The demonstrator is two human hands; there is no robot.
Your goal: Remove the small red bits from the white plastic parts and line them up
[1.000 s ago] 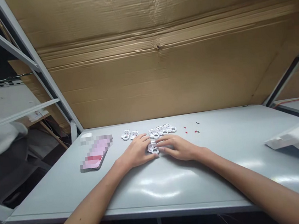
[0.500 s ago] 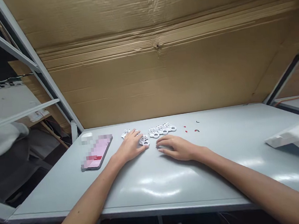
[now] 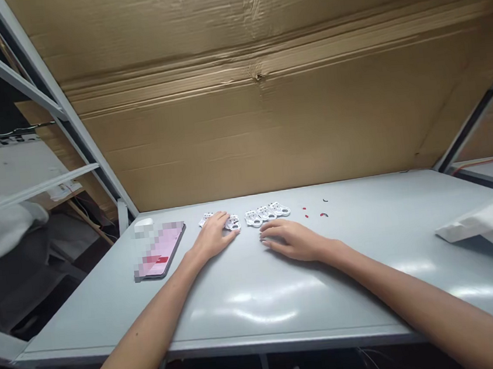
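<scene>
A row of flat white perforated plastic parts (image 3: 267, 213) lies toward the far side of the grey table (image 3: 250, 307). My left hand (image 3: 213, 238) rests flat with its fingertips over the two leftmost parts, a white part (image 3: 233, 224) and another (image 3: 205, 219), hiding some of each. It does not visibly grip them. My right hand (image 3: 290, 241) lies palm down on the tabletop, holding nothing. Its fingertips stop just short of the nearest parts in the row.
Tiny red pieces (image 3: 323, 214) and a small black piece (image 3: 325, 200) lie right of the row. A pixelated phone (image 3: 160, 251) and a small white object (image 3: 144, 223) are on the left. White boards (image 3: 483, 221) project at the right. Cardboard stands behind the table.
The white part near my left hand has slid farther from me, into line with the row. My left hand has moved forward with it; my right hand has barely shifted.
</scene>
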